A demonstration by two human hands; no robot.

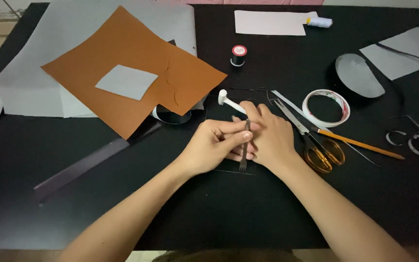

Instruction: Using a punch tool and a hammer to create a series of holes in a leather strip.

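Forearms: both of mine reach up from the bottom edge and meet over the middle of the black surface (pixel 209 213).
Left hand: my left hand (pixel 214 145) is curled, thumb and fingers pinched shut on the shaft of a pronged metal punch (pixel 244 150).
Pronged metal punch: it stands nearly upright between my two hands, prongs down, their tips touching the surface just below my fingers.
Right hand: my right hand (pixel 270 138) is closed round the handle of a small white mallet (pixel 230 102), pressed against my left hand.
Small white mallet: its head sticks out up and to the left of my right-hand knuckles, tilted, above the punch.
Scissors: orange-handled scissors (pixel 316 145) lie just beside my right hand, blades pointing up and left.
Pencil: an orange pencil (pixel 360 144) lies across the scissors' handles, running down to the right.
Tape roll: a white tape roll (pixel 326 107) lies flat just above the scissors.
Brown sheet: a brown sheet (pixel 136 73) lies up to the left, with a small grey square (pixel 126 81) on it.
Thread spool: a black spool with a red top (pixel 238 55) stands well apart, further up.
Dark strip: a long dark strip (pixel 88 165) lies slanted at the left.
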